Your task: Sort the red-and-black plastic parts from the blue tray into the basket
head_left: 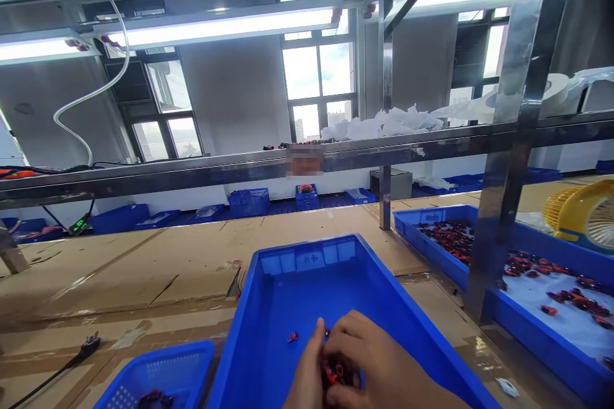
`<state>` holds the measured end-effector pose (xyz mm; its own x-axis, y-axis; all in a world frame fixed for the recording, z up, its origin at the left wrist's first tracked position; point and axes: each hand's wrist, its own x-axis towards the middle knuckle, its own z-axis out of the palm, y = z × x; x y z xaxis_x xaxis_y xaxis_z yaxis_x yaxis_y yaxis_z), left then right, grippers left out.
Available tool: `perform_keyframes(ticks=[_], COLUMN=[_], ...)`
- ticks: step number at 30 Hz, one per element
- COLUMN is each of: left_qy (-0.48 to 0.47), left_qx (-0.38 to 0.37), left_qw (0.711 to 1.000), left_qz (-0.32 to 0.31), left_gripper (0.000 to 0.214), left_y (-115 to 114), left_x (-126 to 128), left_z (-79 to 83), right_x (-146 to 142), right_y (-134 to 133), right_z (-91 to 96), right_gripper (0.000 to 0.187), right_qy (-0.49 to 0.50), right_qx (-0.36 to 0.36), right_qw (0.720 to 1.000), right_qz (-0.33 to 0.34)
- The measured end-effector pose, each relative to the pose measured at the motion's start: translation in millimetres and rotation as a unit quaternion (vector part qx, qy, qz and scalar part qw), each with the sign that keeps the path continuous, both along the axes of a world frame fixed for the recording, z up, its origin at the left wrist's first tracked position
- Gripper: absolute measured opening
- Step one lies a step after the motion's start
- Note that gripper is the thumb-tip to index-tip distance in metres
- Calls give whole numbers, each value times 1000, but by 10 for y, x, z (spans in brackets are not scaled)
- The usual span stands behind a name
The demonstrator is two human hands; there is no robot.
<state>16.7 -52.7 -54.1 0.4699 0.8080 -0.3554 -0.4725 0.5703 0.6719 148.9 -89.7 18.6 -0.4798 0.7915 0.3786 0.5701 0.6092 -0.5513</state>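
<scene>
Over the big blue tray (261, 307), my left hand (307, 374) and my right hand (378, 364) are cupped together. Between them lies a clump of small red-and-black parts (333, 374), too small for me to name their kind. The right fingers curl over the clump from above, while the left hand bounds it on the left with its thumb pointing up. One loose red-and-black part (292, 337) rests on the tray's floor, left of my hands. The undersides of both hands and most of the clump are hidden.
A small blue basket (192, 358) with similar parts stands at left. At right, beyond a metal post (499, 204), another blue tray (432, 252) holds many such parts. A yellow fan (566, 211) and a black plug (89, 346) lie on the cardboard-covered table (158, 287).
</scene>
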Motion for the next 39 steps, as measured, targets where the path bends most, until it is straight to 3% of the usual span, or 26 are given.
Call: perform_keyframes(ticks=[4, 7, 10, 15, 18, 20, 25, 30, 34, 39], left_qy=[7, 2, -1, -3, -4, -10, -49, -76, -108, -103], left_qx=[-21, -3, 16, 9, 16, 30, 55, 93, 122, 139], left_qw=[999, 999, 999, 998, 999, 999, 995, 993, 986, 983], left_qz=[-31, -32, -34, -63, -34, 1, 68, 19, -32, -54], left_gripper=[56, 39, 27, 36, 40, 46, 59, 55, 53, 57], left_y=[-13, -21, -34, -69, -76, -71, -82, -145, -174, -178], left_x=[-45, -110, -144, -190, -226, -243, -270, -315, -319, -285], left_z=[66, 146, 227, 372, 463, 524, 660, 727, 695, 599], right_x=[16, 43, 74, 125, 149, 157, 141, 114, 102, 86], right_y=[42, 91, 140, 253, 332, 355, 238, 65, 22, 2], right_z=[-43, -38, -42, -108, -142, -146, -86, 2, 26, -2], right_gripper=[31, 25, 30, 35, 43, 44, 30, 19, 17, 18], right_qy=[52, 161, 258, 370, 460, 479, 408, 296, 229, 202], right_qx=[-4, -44, -126, -189, -244, -242, -145, -24, 46, 54], right_qw=[999, 985, 956, 909, 854, 844, 901, 954, 972, 978], right_qz=[6, -35, -52, -42, 3, 17, -36, -42, -17, 5])
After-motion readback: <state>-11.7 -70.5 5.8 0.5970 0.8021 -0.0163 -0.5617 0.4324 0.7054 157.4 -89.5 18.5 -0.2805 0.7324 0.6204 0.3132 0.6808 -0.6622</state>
